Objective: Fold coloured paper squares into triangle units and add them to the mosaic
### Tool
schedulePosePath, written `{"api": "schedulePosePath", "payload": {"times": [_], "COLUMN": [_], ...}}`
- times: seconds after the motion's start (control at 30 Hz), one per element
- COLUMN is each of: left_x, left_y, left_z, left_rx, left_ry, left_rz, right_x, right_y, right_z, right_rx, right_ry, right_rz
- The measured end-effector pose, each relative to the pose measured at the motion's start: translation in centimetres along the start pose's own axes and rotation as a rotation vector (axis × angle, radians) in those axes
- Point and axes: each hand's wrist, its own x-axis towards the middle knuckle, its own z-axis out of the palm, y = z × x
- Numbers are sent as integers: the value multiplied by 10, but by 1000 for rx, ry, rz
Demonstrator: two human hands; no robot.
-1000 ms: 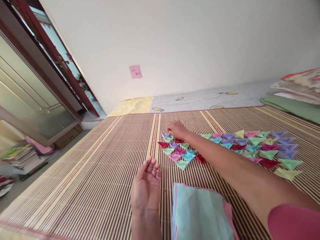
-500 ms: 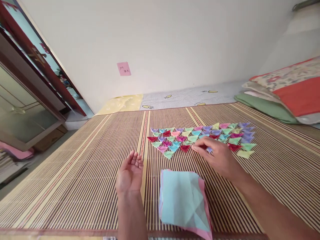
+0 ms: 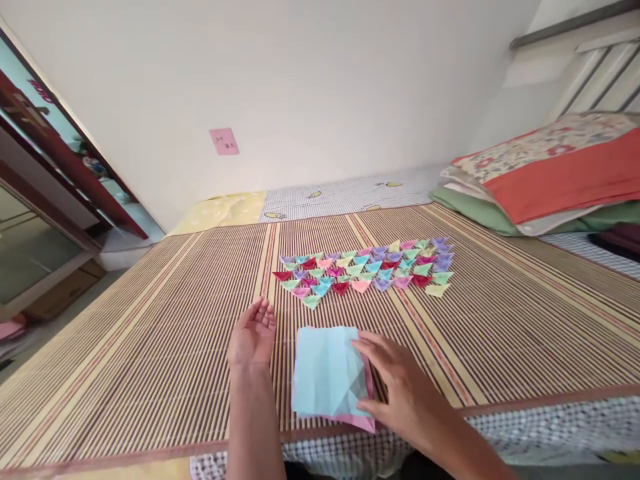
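Observation:
A stack of square paper sheets [image 3: 327, 373], light blue on top with pink edges underneath, lies on the striped mat near its front edge. My right hand [image 3: 395, 383] is at the stack's right side, thumb and fingers apart over its edge; whether they touch the paper is hard to see. Palm up, my left hand [image 3: 255, 333] rests to the left of the stack with loosely curled fingers and holds nothing. Beyond both hands, several small folded paper triangles [image 3: 361, 286] in many colours lie in rows.
The bamboo mat [image 3: 165, 353] covers a bed against a white wall bearing a pink note [image 3: 224, 141]. Folded bedding and a floral pillow [image 3: 550, 150] lie at the right. A doorway with a red-brown door [image 3: 75, 147] stands at the left.
My right hand has left the triangle rows and come back to the paper stack. A peach triangle now shows where it was. The view has turned to the right.

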Motion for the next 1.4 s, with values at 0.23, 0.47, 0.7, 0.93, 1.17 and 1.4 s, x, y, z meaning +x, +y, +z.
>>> {"api": "schedulePosePath", "payload": {"times": [0.23,0.47,0.7,0.93,1.17,1.4], "left_x": [5,7,6,-6,-18,-15], "left_y": [-2,-1,-2,-1,-6,-15], "left_z": [0,-4,-4,0,4,3], "left_rx": [17,25,78,217,509,404], "left_ry": [-15,-18,-55,-180,-370,-369], "left_rz": [-10,0,24,127,203,112], "right_x": [9,6,10,65,115,122], "right_y": [-11,3,-6,-28,-25,-14], "right_z": [30,63,42,-31,-35,-15], "right_rx": [-29,188,599,1061,1355,1465], "right_ry": [35,115,189,288,260,-99], "right_rz": [-39,-36,14,97,-19,-71]}}
